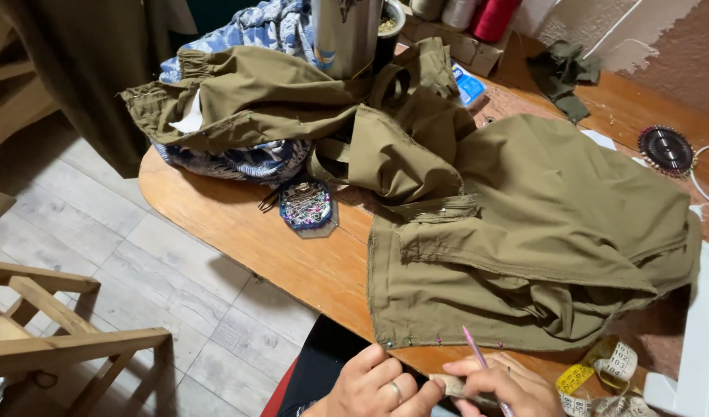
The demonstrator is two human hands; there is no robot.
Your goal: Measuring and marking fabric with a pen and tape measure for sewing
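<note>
Head view, looking down at a wooden surface (238, 232). Both hands sat at the near edge, close together.

Left hand (377, 386): ring on one finger, fingers curled, grip closed on the end of a small pale strip (455, 388), probably stiff fabric or tape; too little showed to tell which. The thumb pressed it from the side, seemingly to keep it from sliding.

Right hand (497, 386): grip closed on the other part of the strip, with a pink pencil (478, 351) pinched between the fingers, its tip pointing up and away toward the cloth. Held that way, the pencil stayed ready while the fingers steadied the strip.

Olive cloth (524, 255): spread flat on the surface just beyond the hands, its near hem running along the edge. Coloured pin heads (408, 340) dotted that hem, apparently holding a fold in place. More olive cloth was bunched further back over a blue patterned fabric (246, 162).

Pin box (306, 205): open, octagonal, left of the cloth and within reach of the left hand.

Tape measure (601, 371): yellow and white, coiled loosely just right of the right hand.

Farther off: a metal cylinder (343, 35) at the back, a dark pin wheel (666, 150) far right, thread spools (478, 14) at the top. Wooden chair (53, 324) on the tiled floor, left.
</note>
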